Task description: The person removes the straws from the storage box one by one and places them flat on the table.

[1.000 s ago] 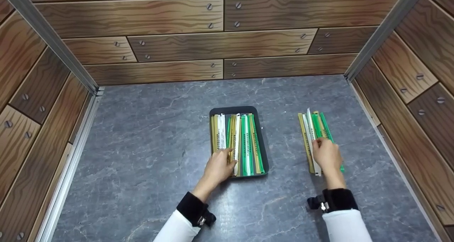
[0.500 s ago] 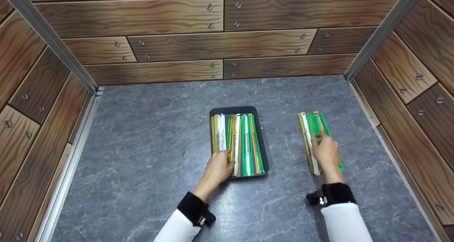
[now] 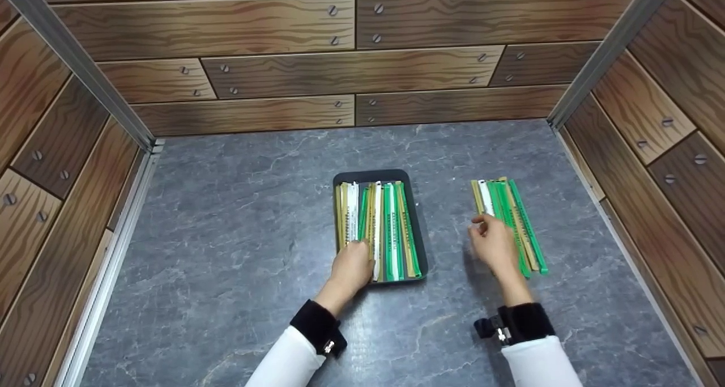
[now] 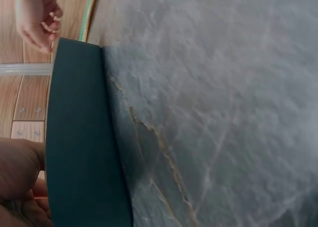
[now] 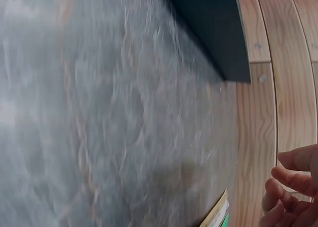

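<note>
Watching from afar, I see the loose sticks (image 3: 507,200) lying right of the tray (image 3: 371,176), their long axis running front to back, far ends leaning slightly left. The right hand (image 3: 494,248) is the nearer one, over their left edge, its fingers loosely bent with nothing visible between them. The left hand (image 3: 351,267) reaches over the tray's near-left part; whether its fingers pinch anything, I cannot tell.
</note>
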Demonstrator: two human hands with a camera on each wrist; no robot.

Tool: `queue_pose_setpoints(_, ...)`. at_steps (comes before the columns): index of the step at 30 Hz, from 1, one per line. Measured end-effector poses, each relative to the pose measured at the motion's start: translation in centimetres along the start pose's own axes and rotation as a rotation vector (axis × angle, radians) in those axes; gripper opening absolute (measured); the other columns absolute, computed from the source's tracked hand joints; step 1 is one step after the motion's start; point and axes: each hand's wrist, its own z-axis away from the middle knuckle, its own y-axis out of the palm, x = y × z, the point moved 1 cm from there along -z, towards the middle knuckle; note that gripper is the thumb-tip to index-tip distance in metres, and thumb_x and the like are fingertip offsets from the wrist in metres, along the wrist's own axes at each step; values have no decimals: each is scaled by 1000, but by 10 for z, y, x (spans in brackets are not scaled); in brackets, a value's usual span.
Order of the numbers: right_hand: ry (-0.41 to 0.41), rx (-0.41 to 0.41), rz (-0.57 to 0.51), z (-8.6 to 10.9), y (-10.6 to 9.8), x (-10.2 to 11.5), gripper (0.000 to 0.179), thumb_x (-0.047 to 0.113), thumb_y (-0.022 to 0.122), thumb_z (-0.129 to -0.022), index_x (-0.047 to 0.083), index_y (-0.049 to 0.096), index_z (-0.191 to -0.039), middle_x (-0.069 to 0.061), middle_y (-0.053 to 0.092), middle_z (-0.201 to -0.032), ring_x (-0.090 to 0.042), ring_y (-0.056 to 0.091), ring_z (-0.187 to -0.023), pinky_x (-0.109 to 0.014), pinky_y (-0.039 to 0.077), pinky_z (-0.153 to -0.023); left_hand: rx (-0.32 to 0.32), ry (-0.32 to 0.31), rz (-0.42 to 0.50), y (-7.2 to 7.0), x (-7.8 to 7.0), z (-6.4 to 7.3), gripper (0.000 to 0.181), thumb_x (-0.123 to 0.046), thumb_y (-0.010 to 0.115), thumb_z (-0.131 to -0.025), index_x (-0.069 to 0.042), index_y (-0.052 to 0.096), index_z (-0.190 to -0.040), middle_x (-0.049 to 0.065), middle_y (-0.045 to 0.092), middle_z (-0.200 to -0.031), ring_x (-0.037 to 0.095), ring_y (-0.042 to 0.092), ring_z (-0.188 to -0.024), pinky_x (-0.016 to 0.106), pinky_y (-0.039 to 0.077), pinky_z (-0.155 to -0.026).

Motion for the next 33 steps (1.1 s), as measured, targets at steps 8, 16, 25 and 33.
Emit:
queue_pose_setpoints(8, -94, 12, -46, 6, 9, 16, 18, 10, 66, -92, -2, 69, -104, -8, 61, -75, -23, 59, -65, -37, 48, -55, -48, 2, -41, 5, 2, -1, 11, 6, 59, -81, 2, 63, -90, 16, 63, -72, 32, 64, -63, 39, 57, -51)
queue_pose_setpoints(16, -123, 16, -66, 9, 18, 22, 15, 6, 68, -89, -2, 70, -100, -7, 60, -73, -22, 57, -64, -37, 48, -56, -47, -14, -73, 6, 2, -1, 6, 5, 61, -80, -1, 62, -80, 15, 62, -69, 30, 63, -60, 37, 55, -47)
queue_pose_setpoints(25, -120, 40, -81, 12, 21, 29, 14, 7, 68, -90, -2, 70, -101, -6, 59, -73, -20, 56, -63, -35, 47, -55, 13, -103, -123, 8, -1, -5, 14, 4, 59, -79, -4, 58, -68, 12, 63, -71, 30, 64, -64, 39, 57, -50)
queue_pose_setpoints(33, -130, 38, -77, 14, 23, 30, 13, 7, 69, -89, -1, 71, -100, -4, 59, -72, -19, 55, -61, -34, 47, -55, -22, -101, -60, 7, 1, -4, 21, -1, 63, -78, -7, 54, -60, 15, 63, -67, 32, 64, -61, 42, 56, -49)
